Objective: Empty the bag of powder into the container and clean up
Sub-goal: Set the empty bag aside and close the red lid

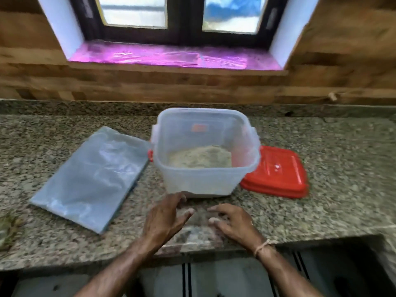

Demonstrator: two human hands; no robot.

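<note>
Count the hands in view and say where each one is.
2. The left hand is over the counter, just in front of the container; the right hand is beside it, toward the red lid. No others show.

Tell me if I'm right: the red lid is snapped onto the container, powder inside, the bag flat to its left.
No: the head view shows the red lid off, lying on the counter right of the container. Powder is inside; the bag lies flat to its left.
</note>
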